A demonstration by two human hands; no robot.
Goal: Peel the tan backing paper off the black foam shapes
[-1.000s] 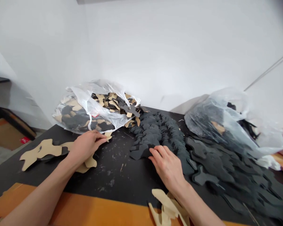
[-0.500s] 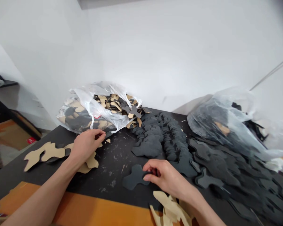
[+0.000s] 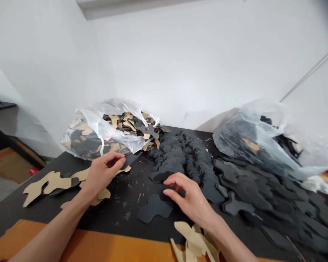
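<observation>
My left hand [image 3: 105,169] pinches a dark flat piece [image 3: 131,158] by its edge, in front of the left plastic bag. Thumb and fingers of my right hand [image 3: 182,193] are apart with nothing between them. Below and left of it, a single black three-lobed piece [image 3: 155,208] lies flat on the black table [image 3: 120,225]. Behind my right hand run two overlapping rows of black pieces [image 3: 171,151]. Tan pieces [image 3: 58,182] lie around my left wrist, and crumpled tan scraps [image 3: 194,238] lie under my right forearm.
A clear bag [image 3: 112,134] spilling tan and black pieces stands at the back left. Another bag [image 3: 251,134] with dark contents is at the back right, behind a wide heap of black pieces [image 3: 268,200]. Orange-brown cardboard [image 3: 104,247] lies along the front edge.
My right hand has let go of the black three-lobed piece and moved up from it. My left hand has shifted slightly right with its dark piece. The view has tilted and shifted slightly.
</observation>
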